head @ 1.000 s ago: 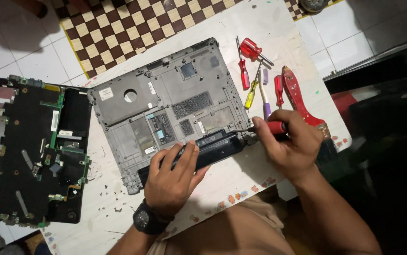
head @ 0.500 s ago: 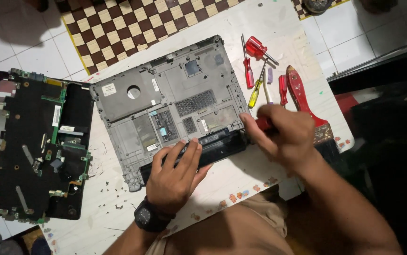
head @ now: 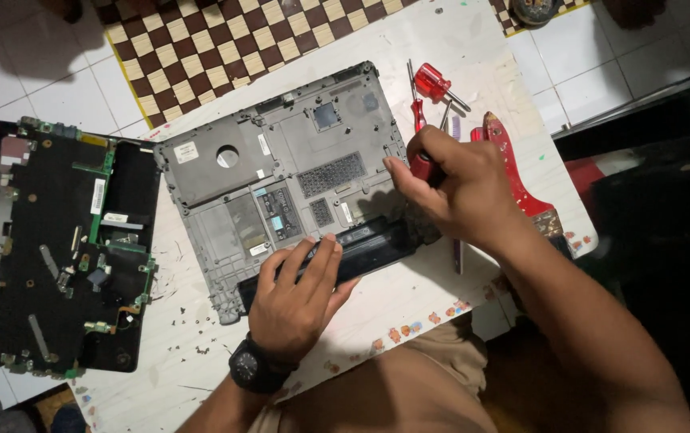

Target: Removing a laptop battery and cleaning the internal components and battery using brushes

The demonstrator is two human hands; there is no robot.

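Note:
A grey laptop base (head: pixel 289 168) lies bottom side up on a white board (head: pixel 409 305). A long black battery (head: pixel 369 247) sits along its near edge. My left hand (head: pixel 301 297), with a black wristwatch, presses flat on the battery's left part. My right hand (head: pixel 457 188) is closed around a red-handled screwdriver (head: pixel 423 166) over the base's right edge, the tip hidden under my fingers.
A stripped laptop part with a green circuit board (head: pixel 72 248) lies at the left. More screwdrivers (head: pixel 433 84) and a red-handled brush (head: pixel 513 168) lie at the right. A brown and cream checkered mat (head: pixel 201 40) is at the back. Small screws dot the board.
My right hand has moved from the battery's right end up and to the left onto the base's right edge, holding the red-handled screwdriver. My left hand stays on the battery.

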